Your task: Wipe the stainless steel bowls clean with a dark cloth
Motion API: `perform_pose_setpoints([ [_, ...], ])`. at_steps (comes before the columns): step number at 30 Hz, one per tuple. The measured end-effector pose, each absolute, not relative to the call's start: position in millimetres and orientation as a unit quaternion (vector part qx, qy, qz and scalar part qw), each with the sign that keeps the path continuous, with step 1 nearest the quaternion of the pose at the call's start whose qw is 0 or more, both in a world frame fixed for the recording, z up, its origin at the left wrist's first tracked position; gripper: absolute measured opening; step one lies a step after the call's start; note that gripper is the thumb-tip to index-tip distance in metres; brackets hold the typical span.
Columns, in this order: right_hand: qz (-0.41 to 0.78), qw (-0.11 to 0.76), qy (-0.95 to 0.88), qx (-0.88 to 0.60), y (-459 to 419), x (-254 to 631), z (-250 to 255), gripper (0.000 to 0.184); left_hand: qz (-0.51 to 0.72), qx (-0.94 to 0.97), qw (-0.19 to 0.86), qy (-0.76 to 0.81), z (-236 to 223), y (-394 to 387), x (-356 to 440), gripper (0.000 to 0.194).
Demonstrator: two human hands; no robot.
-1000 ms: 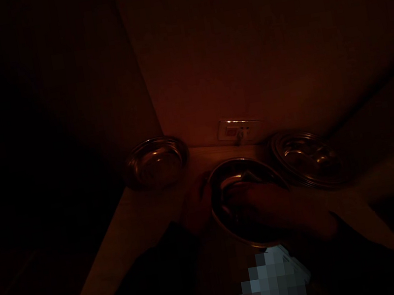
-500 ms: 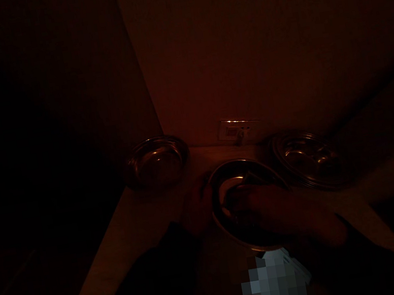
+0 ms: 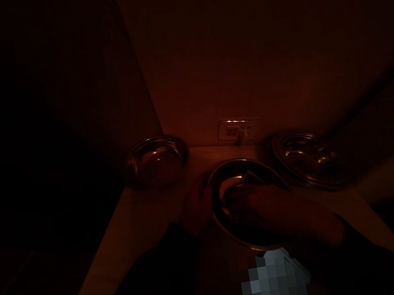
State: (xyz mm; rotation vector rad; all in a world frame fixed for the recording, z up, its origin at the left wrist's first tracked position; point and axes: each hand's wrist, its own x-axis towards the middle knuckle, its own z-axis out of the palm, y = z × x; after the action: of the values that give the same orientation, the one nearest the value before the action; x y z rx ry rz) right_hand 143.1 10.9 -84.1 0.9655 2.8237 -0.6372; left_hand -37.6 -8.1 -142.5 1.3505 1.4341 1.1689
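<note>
The scene is very dark. A steel bowl (image 3: 223, 173) is held tilted toward me over a counter. My left hand (image 3: 196, 207) grips the bowl's left rim from outside. My right hand (image 3: 285, 213) reaches inside the bowl, fingers bent against its inner surface; whether it holds a cloth or pad is hidden by the dark. Both sleeves are dark.
A steel plate (image 3: 156, 161) rests at the counter's back left corner. A compartmented steel tray (image 3: 307, 157) lies at the back right. A wall socket (image 3: 237, 130) sits on the wall behind. The counter's left edge (image 3: 99, 262) drops into darkness.
My right hand has shifted slightly inside the bowl, to the right and down. The bowl, my left hand and the other dishes stay where they were.
</note>
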Motion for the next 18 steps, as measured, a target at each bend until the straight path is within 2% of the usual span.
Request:
perform_pose_setpoints([
  [9, -0.161, 0.022, 0.920, 0.358, 20.2, 145.2, -96.9, 0.040, 0.473, 0.544, 0.413, 0.556, -141.4, -9.4, -38.1, 0.040],
  [15, -0.226, 0.018, 0.936, 0.270, 11.3, 140.8, -85.6, 0.034, 0.463, 0.537, 0.420, 0.567, -143.0, -6.6, -38.3, 0.040],
  [18, -0.237, 0.012, 0.930, 0.281, 10.3, 140.4, -84.7, 0.034, 0.457, 0.551, 0.427, 0.553, -142.4, -6.4, -38.5, 0.040],
])
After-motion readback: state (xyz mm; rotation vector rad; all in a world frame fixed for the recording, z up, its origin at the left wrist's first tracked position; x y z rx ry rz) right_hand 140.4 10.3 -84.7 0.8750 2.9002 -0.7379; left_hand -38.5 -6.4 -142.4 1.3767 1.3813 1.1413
